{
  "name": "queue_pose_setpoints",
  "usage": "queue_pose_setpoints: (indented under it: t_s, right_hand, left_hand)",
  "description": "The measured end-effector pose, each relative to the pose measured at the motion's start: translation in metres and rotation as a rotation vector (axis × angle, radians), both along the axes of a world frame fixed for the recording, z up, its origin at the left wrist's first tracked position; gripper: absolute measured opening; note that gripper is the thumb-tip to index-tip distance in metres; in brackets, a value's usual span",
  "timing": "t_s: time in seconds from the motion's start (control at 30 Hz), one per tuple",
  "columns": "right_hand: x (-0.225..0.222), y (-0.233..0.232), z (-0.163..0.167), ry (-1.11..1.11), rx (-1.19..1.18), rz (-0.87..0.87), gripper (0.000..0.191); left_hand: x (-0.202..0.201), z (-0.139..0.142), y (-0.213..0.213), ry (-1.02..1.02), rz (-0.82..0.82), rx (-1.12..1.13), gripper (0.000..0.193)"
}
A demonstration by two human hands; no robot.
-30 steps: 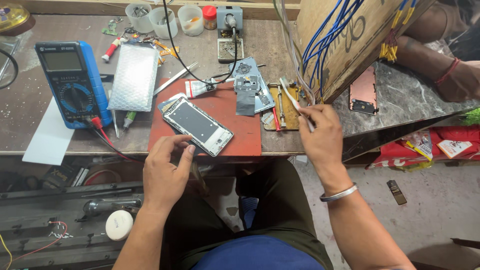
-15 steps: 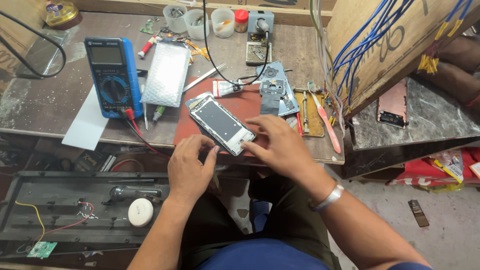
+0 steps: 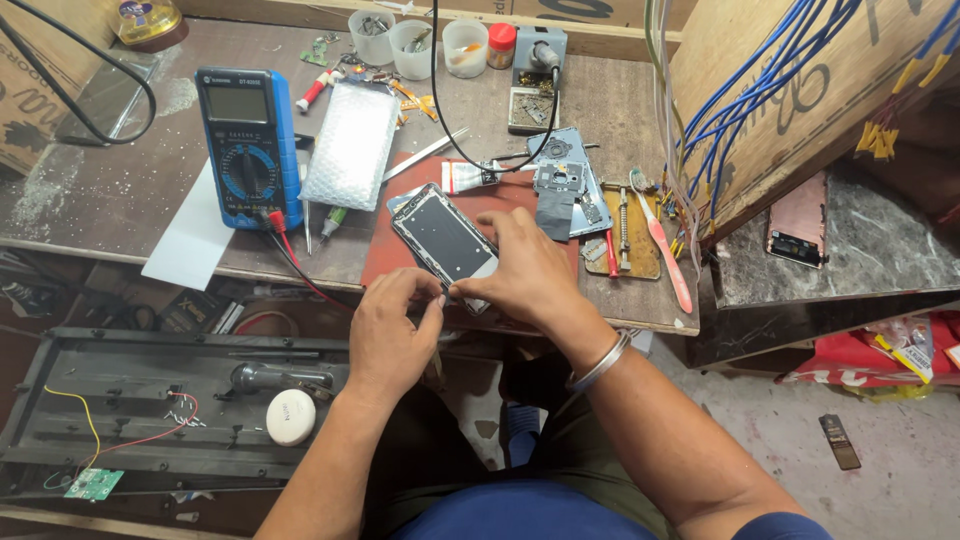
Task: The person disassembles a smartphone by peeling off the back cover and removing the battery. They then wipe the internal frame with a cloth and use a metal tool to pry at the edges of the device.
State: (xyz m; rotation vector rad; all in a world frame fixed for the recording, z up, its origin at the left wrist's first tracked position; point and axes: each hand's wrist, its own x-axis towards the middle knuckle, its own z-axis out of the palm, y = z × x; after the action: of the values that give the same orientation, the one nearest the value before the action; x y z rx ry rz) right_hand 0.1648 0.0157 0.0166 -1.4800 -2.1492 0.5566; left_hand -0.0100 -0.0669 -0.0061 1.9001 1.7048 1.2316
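An opened phone body with a silver frame lies tilted on a red mat at the bench's front edge. My right hand rests over the phone's near right end, fingers pressing on its lower corner. My left hand is at the near edge of the mat, thumb and forefinger pinched at the phone's bottom corner, right next to my right fingertips. Whether a small part sits between the left fingers I cannot tell.
A blue multimeter with red lead, a bubble-wrap pouch, tweezers, a glue tube, phone parts, a pink toothbrush, small cups and a soldering stand crowd the bench. A wired wooden box stands right.
My right hand came back from the tools at the right and settled on the phone's near end. My left hand rose to the phone's bottom corner. The view shifted right.
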Motion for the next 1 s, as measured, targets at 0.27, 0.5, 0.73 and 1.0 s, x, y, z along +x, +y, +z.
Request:
queue_pose_setpoints:
  t_s: [0.27,0.5,0.73,1.0]
  right_hand:
    - [-0.001,0.013,-0.006,0.031,-0.155,0.028,0.082]
    - [0.002,0.017,-0.026,0.403,-0.319,0.037,0.054]
    - [0.022,0.011,-0.023,0.975,-0.353,0.199,0.047]
    - [0.024,0.006,-0.017,0.959,-0.198,0.214,0.047]
  left_hand:
    - [0.000,0.001,0.001,-0.053,0.005,-0.029,0.011]
    - [0.002,0.007,-0.002,-0.085,0.006,-0.037,0.012]
    - [0.013,0.009,0.002,-0.388,0.075,-0.124,0.024]
    - [0.027,-0.006,0.053,-1.141,-0.251,-0.226,0.055]
